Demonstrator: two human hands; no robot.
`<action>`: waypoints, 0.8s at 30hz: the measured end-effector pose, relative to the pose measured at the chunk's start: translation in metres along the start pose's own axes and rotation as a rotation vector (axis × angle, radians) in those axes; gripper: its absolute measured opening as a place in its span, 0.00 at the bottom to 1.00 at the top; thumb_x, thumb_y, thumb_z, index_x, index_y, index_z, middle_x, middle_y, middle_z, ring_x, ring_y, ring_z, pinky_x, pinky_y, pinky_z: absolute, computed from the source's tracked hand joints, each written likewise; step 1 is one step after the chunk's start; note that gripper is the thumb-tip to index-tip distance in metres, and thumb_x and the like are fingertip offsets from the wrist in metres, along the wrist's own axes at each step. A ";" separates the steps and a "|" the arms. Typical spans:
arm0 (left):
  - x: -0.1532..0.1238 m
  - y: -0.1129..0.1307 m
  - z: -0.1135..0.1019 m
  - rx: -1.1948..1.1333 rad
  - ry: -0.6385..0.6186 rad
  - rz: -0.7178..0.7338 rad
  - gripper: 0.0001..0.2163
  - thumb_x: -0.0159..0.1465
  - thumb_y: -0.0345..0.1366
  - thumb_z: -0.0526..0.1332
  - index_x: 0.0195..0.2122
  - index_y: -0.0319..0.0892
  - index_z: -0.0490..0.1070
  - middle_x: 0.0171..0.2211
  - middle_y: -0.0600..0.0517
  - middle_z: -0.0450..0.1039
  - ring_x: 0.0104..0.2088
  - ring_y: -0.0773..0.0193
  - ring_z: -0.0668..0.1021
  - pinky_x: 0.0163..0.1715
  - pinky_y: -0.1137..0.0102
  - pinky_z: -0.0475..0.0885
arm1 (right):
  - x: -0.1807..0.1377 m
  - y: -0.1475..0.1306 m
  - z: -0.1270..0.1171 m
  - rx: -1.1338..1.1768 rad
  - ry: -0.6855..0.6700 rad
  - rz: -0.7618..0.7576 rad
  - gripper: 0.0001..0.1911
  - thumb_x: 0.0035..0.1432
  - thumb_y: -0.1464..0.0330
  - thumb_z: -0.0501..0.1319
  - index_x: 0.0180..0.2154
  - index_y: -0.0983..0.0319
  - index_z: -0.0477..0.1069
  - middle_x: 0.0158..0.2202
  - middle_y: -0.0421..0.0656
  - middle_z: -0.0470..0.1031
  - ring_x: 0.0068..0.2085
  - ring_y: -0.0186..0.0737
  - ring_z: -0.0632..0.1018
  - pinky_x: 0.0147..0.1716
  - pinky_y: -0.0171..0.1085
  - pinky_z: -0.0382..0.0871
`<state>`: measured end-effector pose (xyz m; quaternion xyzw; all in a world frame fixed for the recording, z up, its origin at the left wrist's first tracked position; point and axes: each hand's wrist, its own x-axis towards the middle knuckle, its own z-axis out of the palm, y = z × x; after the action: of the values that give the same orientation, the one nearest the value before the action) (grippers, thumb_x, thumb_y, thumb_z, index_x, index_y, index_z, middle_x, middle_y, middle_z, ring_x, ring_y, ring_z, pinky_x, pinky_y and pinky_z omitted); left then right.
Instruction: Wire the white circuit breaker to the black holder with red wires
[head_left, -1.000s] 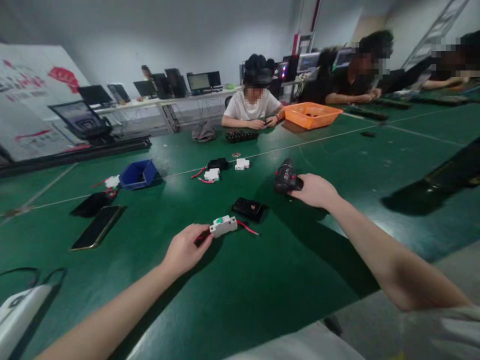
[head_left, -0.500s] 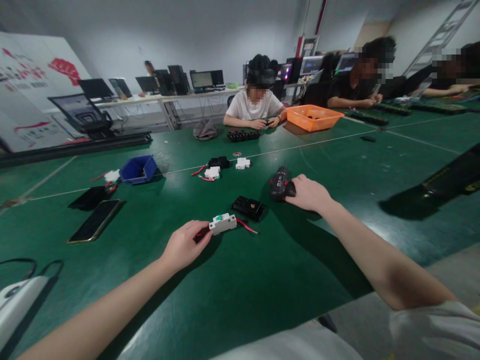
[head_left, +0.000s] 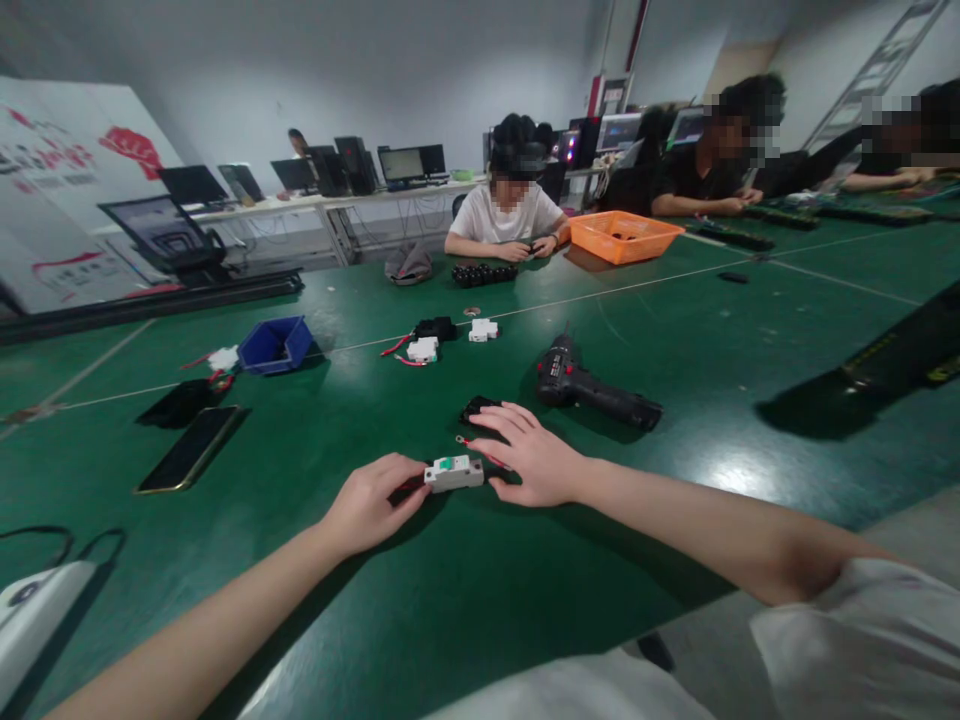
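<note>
My left hand (head_left: 379, 502) is closed on the left end of a white circuit breaker (head_left: 454, 474) with a green switch. A dark red piece shows between its thumb and fingers. At the breaker's other end, my right hand (head_left: 536, 458) reaches in with fingers apart, holding nothing that I can see. Under those fingers runs a red wire (head_left: 491, 458) with a ring terminal. Just beyond them lies a black plastic part (head_left: 477, 408), mostly covered by my right hand. A black power drill (head_left: 592, 388) lies on its side, past my right hand.
On the green table (head_left: 360, 620) are a blue bin (head_left: 276, 346), a phone (head_left: 191, 450) and more white breakers (head_left: 484, 330). An orange basket (head_left: 626, 238) stands beside a person (head_left: 506, 215) seated opposite. At right lies a long black object (head_left: 870, 370).
My right hand has let go of the drill and moved left to the breaker. The drill stays on the table. My left hand has shifted slightly right and nearer with the breaker.
</note>
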<state>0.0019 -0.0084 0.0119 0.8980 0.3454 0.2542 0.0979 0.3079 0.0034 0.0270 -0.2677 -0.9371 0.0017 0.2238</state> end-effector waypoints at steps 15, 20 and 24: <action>0.000 -0.007 0.005 0.101 0.085 -0.100 0.10 0.70 0.39 0.59 0.46 0.41 0.75 0.38 0.48 0.79 0.37 0.63 0.80 0.36 0.69 0.75 | -0.008 0.046 -0.001 -0.024 0.049 0.241 0.04 0.61 0.71 0.62 0.37 0.61 0.76 0.60 0.54 0.70 0.64 0.57 0.69 0.61 0.60 0.65; 0.001 -0.013 -0.001 0.145 0.083 -0.147 0.11 0.70 0.42 0.58 0.45 0.42 0.76 0.38 0.48 0.79 0.37 0.62 0.80 0.35 0.69 0.75 | -0.010 0.044 -0.004 -0.048 0.053 0.225 0.04 0.62 0.69 0.63 0.38 0.60 0.77 0.63 0.53 0.68 0.67 0.59 0.64 0.63 0.64 0.60; 0.001 -0.021 -0.007 0.157 0.069 -0.097 0.11 0.70 0.40 0.59 0.46 0.41 0.76 0.39 0.48 0.80 0.38 0.61 0.80 0.37 0.68 0.75 | -0.010 0.034 -0.006 -0.042 0.085 0.196 0.03 0.61 0.71 0.63 0.35 0.60 0.76 0.63 0.53 0.69 0.67 0.58 0.64 0.62 0.63 0.60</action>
<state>-0.0133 0.0076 0.0110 0.8759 0.4106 0.2520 0.0274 0.3349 0.0267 0.0243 -0.3625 -0.8961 -0.0074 0.2562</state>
